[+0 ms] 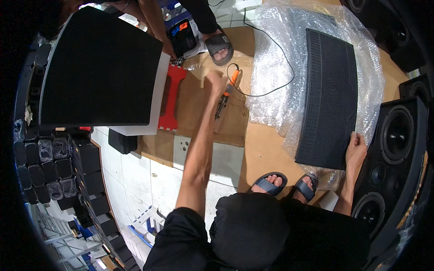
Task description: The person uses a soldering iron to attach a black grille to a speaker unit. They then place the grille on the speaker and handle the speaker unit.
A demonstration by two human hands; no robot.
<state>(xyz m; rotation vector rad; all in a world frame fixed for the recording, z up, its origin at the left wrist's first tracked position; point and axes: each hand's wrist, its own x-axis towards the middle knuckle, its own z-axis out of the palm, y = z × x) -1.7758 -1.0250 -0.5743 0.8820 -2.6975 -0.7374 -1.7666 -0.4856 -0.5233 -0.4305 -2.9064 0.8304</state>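
Observation:
A black perforated speaker grille (332, 99) lies on bubble wrap (275, 54) to the right. My right hand (356, 151) is at its lower right edge, fingers curled round the rim. My left arm reaches far forward over brown cardboard (194, 108). The left hand (215, 83) looks bunched, but motion smears its fingers, and anything inside is hidden. Just right of it lies an orange-handled tool (234, 77), like a soldering iron, beside a black cable (291, 67). Below that is a dark hand tool with orange parts (221, 106), perhaps pliers.
A large black-fronted cabinet (101, 67) with a white side stands at left, beside a red notched plate (170, 97). Another person's hand (169, 50) and sandalled foot (220, 49) are at the far side. Speaker cabinets (398, 135) line the right; stacked black boxes (90, 167) stand left.

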